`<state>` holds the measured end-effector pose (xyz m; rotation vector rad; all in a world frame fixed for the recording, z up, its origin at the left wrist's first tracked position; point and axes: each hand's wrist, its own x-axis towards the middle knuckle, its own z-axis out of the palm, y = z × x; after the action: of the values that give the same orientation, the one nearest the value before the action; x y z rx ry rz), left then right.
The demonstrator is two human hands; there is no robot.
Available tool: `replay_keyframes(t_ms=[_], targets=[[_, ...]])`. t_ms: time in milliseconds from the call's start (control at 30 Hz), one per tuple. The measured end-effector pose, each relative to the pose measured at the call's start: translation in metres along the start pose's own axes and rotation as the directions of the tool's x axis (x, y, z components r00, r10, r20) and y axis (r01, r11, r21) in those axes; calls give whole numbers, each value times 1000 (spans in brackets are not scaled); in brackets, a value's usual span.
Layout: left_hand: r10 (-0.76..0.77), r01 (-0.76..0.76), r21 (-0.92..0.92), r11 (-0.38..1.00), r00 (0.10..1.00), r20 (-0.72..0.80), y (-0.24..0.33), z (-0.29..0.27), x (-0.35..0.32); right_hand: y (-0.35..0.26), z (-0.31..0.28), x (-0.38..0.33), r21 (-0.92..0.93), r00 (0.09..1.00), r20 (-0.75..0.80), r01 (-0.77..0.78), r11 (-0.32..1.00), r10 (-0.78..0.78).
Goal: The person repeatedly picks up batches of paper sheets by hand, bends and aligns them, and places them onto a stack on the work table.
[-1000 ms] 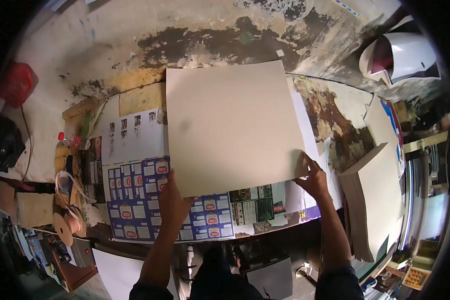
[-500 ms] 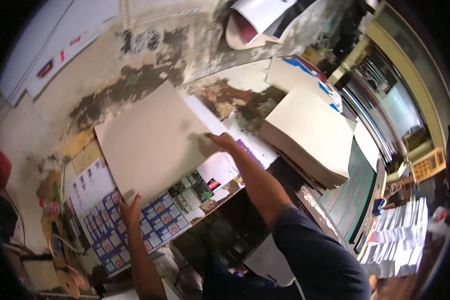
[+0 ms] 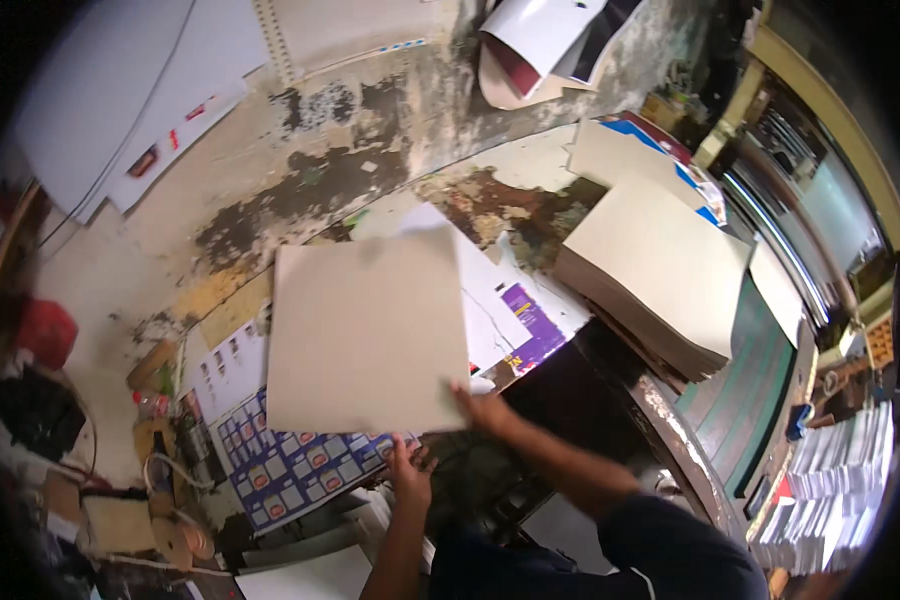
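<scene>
Holding a large beige cardboard sheet by its lower edge, both hands are seen low in the centre of the head view. The right hand is closed on the sheet's lower right corner, fingers pinched over the edge. The left hand is placed just under the lower edge, nearer the middle; whether its fingers are clamped on the sheet or only touching it cannot be told. The sheet is held roughly flat and slightly tilted above the counter, whose surface is stained and patchy.

Under the sheet, printed sheets with rows of small blue and red labels are laid on the counter, partly covered by it. A white and purple printed sheet is seen just beside the held sheet's right edge. A thick stack of beige boards is noted well to the right, with further boards behind it. Rolled white and dark paper is noted at the top. Stacks of white paper are seen at far right, a red object at far left.
</scene>
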<state>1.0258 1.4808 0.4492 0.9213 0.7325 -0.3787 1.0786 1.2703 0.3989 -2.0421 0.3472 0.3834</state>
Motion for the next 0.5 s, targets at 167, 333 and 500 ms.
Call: replay_keyframes(t_ms=[167,333,500], targets=[[189,-196,92,976,979,75,-39,-125,-15,25,137,-172,494,901,413,-344,798,133],[-30,24,245,969,999,20,11,-198,-113,22,-28,-227,919,912,381,-356,169,-152],[-85,43,350,936,991,105,41,-217,-126,133,-91,-138,700,713,684,-579,417,-158]])
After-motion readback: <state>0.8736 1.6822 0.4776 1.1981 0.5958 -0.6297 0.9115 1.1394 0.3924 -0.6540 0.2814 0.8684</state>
